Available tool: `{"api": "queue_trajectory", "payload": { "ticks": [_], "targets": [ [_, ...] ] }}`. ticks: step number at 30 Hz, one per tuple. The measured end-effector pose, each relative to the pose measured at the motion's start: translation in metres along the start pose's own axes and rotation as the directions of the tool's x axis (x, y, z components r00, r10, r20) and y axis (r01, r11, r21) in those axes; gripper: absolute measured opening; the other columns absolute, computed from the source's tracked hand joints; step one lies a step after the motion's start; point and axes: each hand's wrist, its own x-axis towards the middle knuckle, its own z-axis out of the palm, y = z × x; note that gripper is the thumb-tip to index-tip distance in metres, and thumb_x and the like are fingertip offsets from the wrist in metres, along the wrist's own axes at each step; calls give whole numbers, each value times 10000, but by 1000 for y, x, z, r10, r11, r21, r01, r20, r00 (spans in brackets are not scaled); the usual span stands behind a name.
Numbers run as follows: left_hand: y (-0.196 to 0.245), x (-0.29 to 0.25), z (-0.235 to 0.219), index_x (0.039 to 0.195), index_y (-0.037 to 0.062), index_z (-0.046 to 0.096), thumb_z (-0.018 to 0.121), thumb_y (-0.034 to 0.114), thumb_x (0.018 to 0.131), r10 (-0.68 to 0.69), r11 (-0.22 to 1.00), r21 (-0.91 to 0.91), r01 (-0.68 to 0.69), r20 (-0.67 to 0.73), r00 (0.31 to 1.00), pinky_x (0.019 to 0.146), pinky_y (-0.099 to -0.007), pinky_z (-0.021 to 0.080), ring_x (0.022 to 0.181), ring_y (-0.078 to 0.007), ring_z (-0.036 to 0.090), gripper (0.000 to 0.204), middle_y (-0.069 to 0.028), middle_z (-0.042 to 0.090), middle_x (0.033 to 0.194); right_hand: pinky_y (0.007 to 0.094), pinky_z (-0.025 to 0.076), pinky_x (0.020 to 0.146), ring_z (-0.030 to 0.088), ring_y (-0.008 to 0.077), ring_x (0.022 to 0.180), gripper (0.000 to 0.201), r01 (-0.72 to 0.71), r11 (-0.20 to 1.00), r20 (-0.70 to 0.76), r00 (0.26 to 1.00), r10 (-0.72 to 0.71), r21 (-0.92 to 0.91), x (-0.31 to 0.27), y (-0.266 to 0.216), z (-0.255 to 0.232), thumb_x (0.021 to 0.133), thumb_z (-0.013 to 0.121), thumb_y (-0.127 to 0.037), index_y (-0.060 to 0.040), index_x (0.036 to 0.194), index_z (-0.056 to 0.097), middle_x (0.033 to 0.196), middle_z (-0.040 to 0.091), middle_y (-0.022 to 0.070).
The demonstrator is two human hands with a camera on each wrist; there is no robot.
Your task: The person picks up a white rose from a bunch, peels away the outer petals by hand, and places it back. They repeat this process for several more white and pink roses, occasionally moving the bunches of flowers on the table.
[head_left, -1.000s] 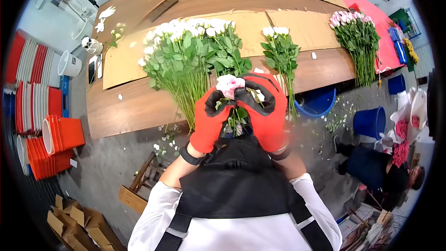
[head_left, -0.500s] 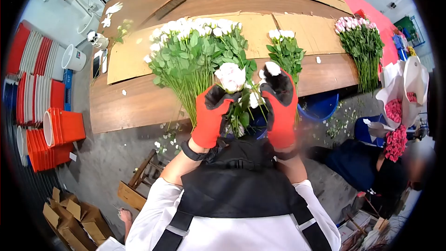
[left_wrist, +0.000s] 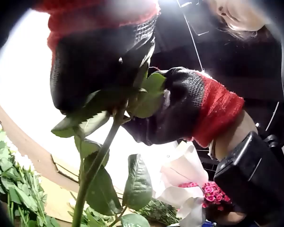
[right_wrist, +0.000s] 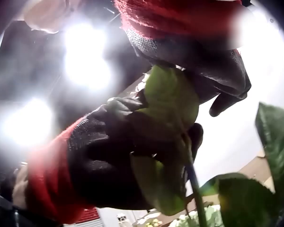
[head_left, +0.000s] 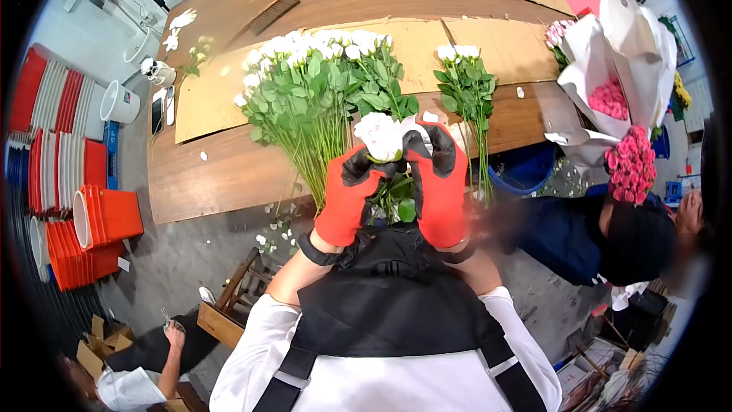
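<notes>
In the head view a pale pink-white rose (head_left: 378, 136) stands upright in front of the chest. My left hand (head_left: 347, 191), in a red and black glove, grips its stem just below the bloom. My right hand (head_left: 441, 183), gloved alike, is at the right side of the bloom, fingers curled around loose white petals (head_left: 418, 140). The left wrist view looks up from below at the thick green stem (left_wrist: 97, 165) and its leaves (left_wrist: 138, 182). Leaves (right_wrist: 170, 101) hide part of the fingers in the right wrist view.
White roses (head_left: 320, 80) lie on cardboard on the table (head_left: 206, 183), with a smaller bunch (head_left: 467, 88) to their right. A person carrying a wrapped pink bouquet (head_left: 631, 164) stands close at right. Another person (head_left: 133, 389) is at lower left. A blue tub (head_left: 524, 169) sits below the table edge.
My right hand moved off the bloom to the right with white petals, then came back beside it. The person with the bouquet has come nearer the table; another person has appeared at lower left.
</notes>
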Motion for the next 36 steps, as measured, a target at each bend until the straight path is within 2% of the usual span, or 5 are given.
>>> {"api": "queue_trajectory", "payload": {
  "ticks": [7, 9, 19, 25, 36],
  "targets": [
    [7, -9, 3, 1096, -42, 627, 557, 30, 858, -31, 980, -196, 27, -19, 999, 849, -282, 478, 903, -115, 611, 258, -45, 673, 971, 276, 454, 857, 559, 137, 982, 303, 227, 935, 115, 973, -202, -271, 21, 31, -37, 897, 623, -120, 3, 1168, 565, 1065, 606, 57],
    [8, -7, 0, 1101, -39, 613, 615, -1, 825, 59, 998, 9, -58, -144, 988, 844, -281, 481, 904, -119, 607, 279, -47, 664, 972, 280, 447, 896, 555, 165, 1061, 370, 117, 990, 107, 988, -108, -75, 27, 25, -38, 846, 671, -59, 14, 1188, 552, 1128, 602, 76],
    [-1, 3, 2, 1024, -16, 583, 679, -58, 726, 294, 929, 315, -197, -299, 908, 790, -267, 467, 843, -126, 556, 315, -39, 597, 900, 413, 346, 995, 532, 307, 1103, 520, 547, 560, 317, 830, -458, -622, 1, -8, -1, 658, 828, -182, -81, 1131, 638, 1123, 623, 101],
    [1, -5, 14, 1035, -21, 593, 690, -39, 729, 341, 908, 362, -212, -341, 876, 791, -271, 476, 853, -128, 582, 322, -52, 627, 915, 298, 471, 820, 604, 165, 932, 297, 178, 978, 34, 984, -175, -106, -4, 18, 15, 783, 726, -5, -8, 1065, 633, 1013, 637, 57],
    [9, -5, 15, 1019, -25, 618, 662, -32, 798, 148, 989, 75, -131, -302, 942, 806, -259, 471, 870, -108, 592, 226, -38, 659, 937, 254, 459, 863, 591, 123, 969, 259, -42, 935, -11, 999, 49, 351, 7, 44, 2, 906, 559, -53, -5, 1157, 600, 1058, 645, 41]
  ]
}}
